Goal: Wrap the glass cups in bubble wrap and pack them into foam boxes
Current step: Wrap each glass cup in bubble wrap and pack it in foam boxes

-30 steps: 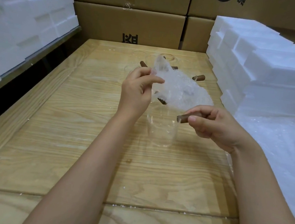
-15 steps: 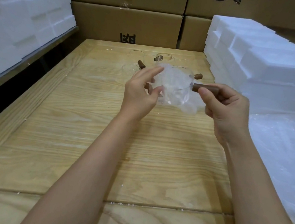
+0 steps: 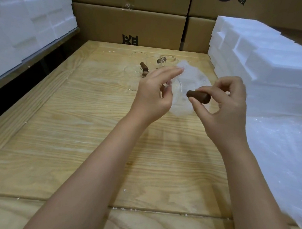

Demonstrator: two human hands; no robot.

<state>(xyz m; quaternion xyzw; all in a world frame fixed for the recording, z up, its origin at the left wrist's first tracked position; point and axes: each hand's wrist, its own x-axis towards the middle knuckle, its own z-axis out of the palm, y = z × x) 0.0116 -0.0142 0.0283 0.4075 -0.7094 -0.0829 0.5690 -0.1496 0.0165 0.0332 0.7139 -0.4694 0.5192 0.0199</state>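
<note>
Glass cup between your hands, wooden handle pointing frame-left. Right hand pinches it; left hand, fingers straight, touches the bubble wrap.

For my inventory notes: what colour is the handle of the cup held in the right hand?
The handle is dark brown; head view.

A warehouse packing station: cardboard cartons stacked beyond the right hand, white foam boxes piled to its right, a wooden worktable beneath it.
</note>
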